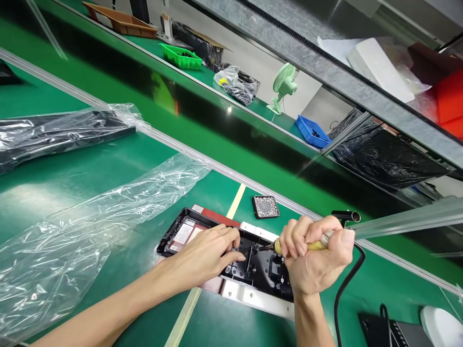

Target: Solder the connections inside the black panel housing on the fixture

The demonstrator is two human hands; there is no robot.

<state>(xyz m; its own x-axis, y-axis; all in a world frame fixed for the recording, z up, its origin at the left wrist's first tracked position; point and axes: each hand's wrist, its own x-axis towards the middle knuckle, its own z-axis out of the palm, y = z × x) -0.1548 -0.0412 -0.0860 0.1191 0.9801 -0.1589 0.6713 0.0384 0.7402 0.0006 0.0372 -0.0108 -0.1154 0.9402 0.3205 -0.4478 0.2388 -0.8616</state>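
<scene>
A long black plastic housing [265, 275] lies open side up on a white fixture [249, 295], with ribs and posts inside. My left hand [213, 248] reaches over its middle, fingers curled and thumb resting inside, gripping the housing; some fingertips are hidden. In my right hand [311, 250] a soldering iron [278, 246] is held in a closed fist by its yellowish handle. Its thin metal tip points left into the housing, near my left thumb. Just behind the housing sits a small black tray [265, 207] of tiny metal parts.
Clear plastic film [119, 207] covers the bench at left, beside a wrapped black part [68, 132]. A black tubular holder [345, 216] and a black cable [340, 289] are at right. Beyond the metal rail stand a green fan [284, 82] and a blue bin [313, 131].
</scene>
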